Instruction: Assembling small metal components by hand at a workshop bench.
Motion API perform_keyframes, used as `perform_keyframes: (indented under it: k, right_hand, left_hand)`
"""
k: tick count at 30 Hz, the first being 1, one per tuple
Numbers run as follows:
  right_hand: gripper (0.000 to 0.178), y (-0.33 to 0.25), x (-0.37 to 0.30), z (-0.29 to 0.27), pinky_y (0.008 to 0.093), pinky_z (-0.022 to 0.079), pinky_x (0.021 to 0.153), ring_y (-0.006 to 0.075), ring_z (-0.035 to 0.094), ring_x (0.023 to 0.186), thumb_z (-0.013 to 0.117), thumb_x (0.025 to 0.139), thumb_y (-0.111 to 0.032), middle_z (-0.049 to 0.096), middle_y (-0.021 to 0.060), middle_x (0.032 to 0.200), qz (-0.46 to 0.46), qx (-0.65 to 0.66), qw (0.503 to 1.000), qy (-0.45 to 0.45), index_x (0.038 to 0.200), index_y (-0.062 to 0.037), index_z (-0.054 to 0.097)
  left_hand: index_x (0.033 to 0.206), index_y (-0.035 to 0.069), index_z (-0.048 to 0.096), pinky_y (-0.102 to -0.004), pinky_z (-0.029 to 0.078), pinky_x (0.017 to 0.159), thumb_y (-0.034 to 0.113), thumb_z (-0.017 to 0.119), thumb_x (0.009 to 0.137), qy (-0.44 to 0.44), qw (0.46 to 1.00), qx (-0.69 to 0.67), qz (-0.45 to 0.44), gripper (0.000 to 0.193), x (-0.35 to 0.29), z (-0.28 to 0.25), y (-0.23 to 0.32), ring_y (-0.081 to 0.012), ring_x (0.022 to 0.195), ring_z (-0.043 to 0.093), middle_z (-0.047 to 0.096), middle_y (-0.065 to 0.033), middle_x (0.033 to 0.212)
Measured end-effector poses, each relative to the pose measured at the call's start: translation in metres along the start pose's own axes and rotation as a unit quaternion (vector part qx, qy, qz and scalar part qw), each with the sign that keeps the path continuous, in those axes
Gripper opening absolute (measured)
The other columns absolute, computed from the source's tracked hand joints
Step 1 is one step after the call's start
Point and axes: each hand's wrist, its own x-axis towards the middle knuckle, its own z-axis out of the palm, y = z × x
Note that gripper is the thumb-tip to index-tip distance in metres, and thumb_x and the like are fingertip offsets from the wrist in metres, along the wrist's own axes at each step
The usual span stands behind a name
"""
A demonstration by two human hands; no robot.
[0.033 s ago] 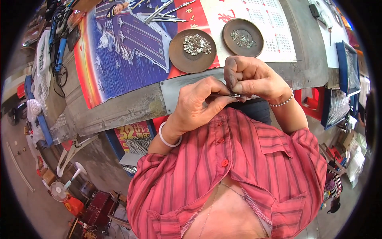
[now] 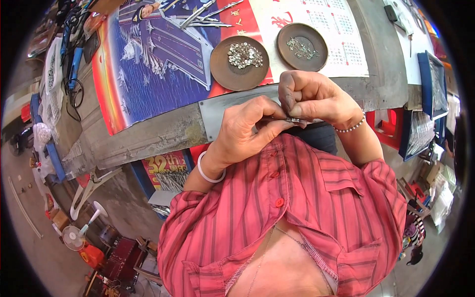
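My left hand (image 2: 252,124) is closed in a pinch on a small silvery metal piece (image 2: 294,120) close to my chest. The fingers of my right hand (image 2: 316,99) are pressed together over that same piece, their tips dark with grime. Most of the piece is hidden by the fingertips, so its exact kind does not show. Just beyond my hands are two brown round dishes. The left dish (image 2: 222,74) holds small shiny round metal parts (image 2: 245,55); in the right dish (image 2: 284,52) lie tiny thin metal pins (image 2: 302,48).
A calendar poster (image 2: 168,89) covers much of the grey bench. Slim silver metal pieces (image 2: 208,21) lie at its far edge. A flat metal plate (image 2: 213,119) lies under my hands. Blue-handled tools (image 2: 75,67) sit at left, and blue bins (image 2: 433,84) hang at right.
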Motion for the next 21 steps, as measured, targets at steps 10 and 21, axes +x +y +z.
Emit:
perform_keyframes:
  k: [10, 21]
  right_hand:
    - [0.017, -0.015, 0.014, 0.0, 0.02, 0.041, 0.052, 0.0085, 0.051, 0.06, 0.062, 0.083, -0.004, 0.052, 0.0039, 0.077, 0.076, -0.039, 0.994, -0.064, 0.09, 0.0008, 0.048]
    - [0.016, -0.004, 0.02, 0.001, 0.0178, 0.036, 0.051, 0.004, 0.047, 0.06, 0.06, 0.085, -0.004, 0.05, -0.0006, 0.077, 0.066, -0.048, 0.994, -0.078, 0.095, -0.001, 0.048]
  left_hand:
    - [0.087, 0.002, 0.058, -0.0316, 0.046, 0.053, -0.002, 0.072, 0.075, 0.025, 0.997, 0.05, 0.05, 0.019, -0.007, 0.001, 0.0, -0.0218, 0.06, 0.061, 0.06, -0.0094, 0.074]
    - [0.089, 0.002, 0.057, -0.0307, 0.046, 0.051, 0.0, 0.075, 0.073, 0.031, 0.989, 0.093, 0.114, 0.025, -0.01, -0.007, -0.001, -0.0222, 0.06, 0.061, 0.061, -0.0098, 0.072]
